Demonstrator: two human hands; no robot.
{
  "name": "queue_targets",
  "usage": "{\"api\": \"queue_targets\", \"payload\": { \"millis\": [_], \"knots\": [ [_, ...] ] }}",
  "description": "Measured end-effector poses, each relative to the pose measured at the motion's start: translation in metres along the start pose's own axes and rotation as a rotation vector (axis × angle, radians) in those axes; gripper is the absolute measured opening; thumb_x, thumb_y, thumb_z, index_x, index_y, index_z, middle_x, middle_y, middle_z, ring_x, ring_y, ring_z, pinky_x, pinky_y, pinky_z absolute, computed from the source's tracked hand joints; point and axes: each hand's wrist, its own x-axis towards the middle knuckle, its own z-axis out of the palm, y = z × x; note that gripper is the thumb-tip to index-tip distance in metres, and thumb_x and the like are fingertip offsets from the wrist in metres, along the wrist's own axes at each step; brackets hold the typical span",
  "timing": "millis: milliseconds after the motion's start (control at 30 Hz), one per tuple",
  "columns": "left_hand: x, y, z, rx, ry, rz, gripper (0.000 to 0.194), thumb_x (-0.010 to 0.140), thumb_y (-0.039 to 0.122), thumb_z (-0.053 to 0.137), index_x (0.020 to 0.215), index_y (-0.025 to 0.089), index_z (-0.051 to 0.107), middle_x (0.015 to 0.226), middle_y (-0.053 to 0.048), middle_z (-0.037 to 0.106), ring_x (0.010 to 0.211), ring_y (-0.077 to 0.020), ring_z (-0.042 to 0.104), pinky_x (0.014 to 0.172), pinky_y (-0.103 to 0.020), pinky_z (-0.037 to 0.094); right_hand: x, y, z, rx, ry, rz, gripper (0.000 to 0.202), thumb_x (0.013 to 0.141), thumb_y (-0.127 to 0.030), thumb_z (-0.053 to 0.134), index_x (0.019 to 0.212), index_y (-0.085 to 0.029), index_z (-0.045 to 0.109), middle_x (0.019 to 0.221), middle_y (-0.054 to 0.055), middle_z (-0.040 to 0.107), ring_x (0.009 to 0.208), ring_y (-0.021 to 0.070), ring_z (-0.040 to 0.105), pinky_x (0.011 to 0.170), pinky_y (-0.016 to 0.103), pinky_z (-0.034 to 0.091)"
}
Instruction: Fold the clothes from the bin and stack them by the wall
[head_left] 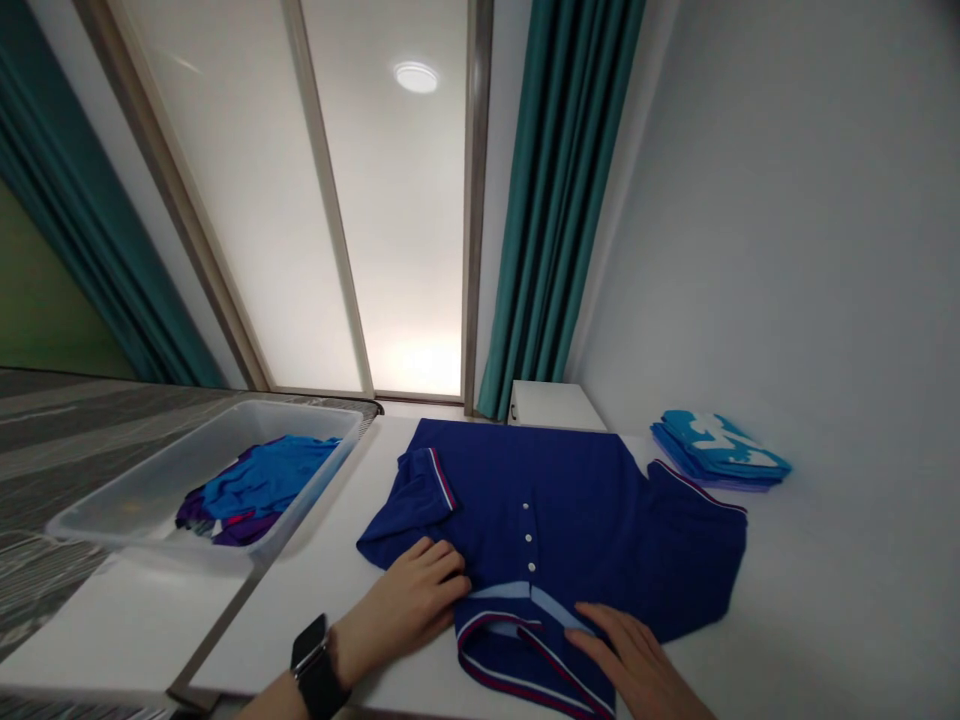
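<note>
A navy blue polo shirt point(570, 490) lies spread on the white table, its collar toward me and its hem at the far side. White buttons run down the placket, and red and white stripes edge the collar and sleeves. My left hand point(420, 590), with a black watch on its wrist, rests with bent fingers on the shirt's shoulder left of the collar. On the right side of the collar lies my right hand point(619, 650), its fingers stretched out over the light blue neck band. Part of the left sleeve is folded inward over the body.
A clear plastic bin point(315, 500) with crumpled blue and purple clothes point(270, 485) stands at the left. A stack of folded clothes point(716, 448) sits at the right by the wall. A white cabinet point(555, 403) stands behind the table point(300, 600).
</note>
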Motion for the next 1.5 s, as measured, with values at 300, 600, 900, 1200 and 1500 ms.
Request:
{"api": "queue_targets", "payload": {
  "millis": [300,600,900,1200,1500],
  "knots": [
    [0.053,-0.017,-0.025,-0.365,0.055,-0.293,0.021,0.101,0.031,0.037,0.094,0.021,0.054,0.087,-0.001,0.063,0.080,-0.0184,0.058,0.075,-0.030,0.040,0.032,0.024,-0.023,0.134,0.188,0.411,0.036,0.093,-0.043,0.044,0.103,-0.019,0.070,0.107,0.013,0.073,0.103,0.0293,0.067,0.094,0.047,0.050],
    [0.047,-0.002,-0.050,-0.235,0.233,-0.040,0.018,0.104,0.022,0.036,0.111,0.022,0.052,0.101,-0.004,0.060,0.088,-0.0169,0.058,0.075,-0.026,0.044,0.043,0.029,-0.079,0.373,0.392,0.534,0.041,0.092,-0.049,0.044,0.112,-0.022,0.068,0.102,0.008,0.074,0.076,0.0202,0.072,0.075,0.031,0.058],
    [-0.016,0.031,0.003,0.066,-0.017,0.003,0.027,0.091,0.014,0.058,0.116,0.023,0.053,0.101,-0.004,0.062,0.092,-0.0220,0.056,0.084,-0.036,0.041,-0.032,0.019,-0.011,0.236,0.092,0.191,0.038,0.093,-0.022,0.046,0.123,-0.037,0.065,0.129,0.005,0.065,0.122,0.0233,0.058,0.102,0.042,0.048],
    [-0.013,0.024,-0.008,-0.117,-0.014,-0.048,0.027,0.095,0.012,0.043,0.115,0.024,0.058,0.094,-0.005,0.064,0.089,-0.0214,0.056,0.087,-0.037,0.042,0.002,0.015,-0.027,0.088,0.171,0.176,0.032,0.092,-0.015,0.041,0.102,-0.026,0.070,0.102,0.008,0.072,0.103,0.0234,0.064,0.089,0.042,0.053],
    [0.015,0.058,0.002,-0.273,-0.008,-0.179,0.081,0.081,0.049,0.067,0.149,0.024,0.031,0.144,-0.013,0.047,0.129,-0.0329,0.044,0.109,-0.052,0.037,0.014,0.008,0.002,-0.066,0.140,0.306,0.038,0.097,-0.033,0.048,0.132,-0.026,0.058,0.133,0.010,0.060,0.122,0.0253,0.056,0.101,0.044,0.048]
  ]
}}
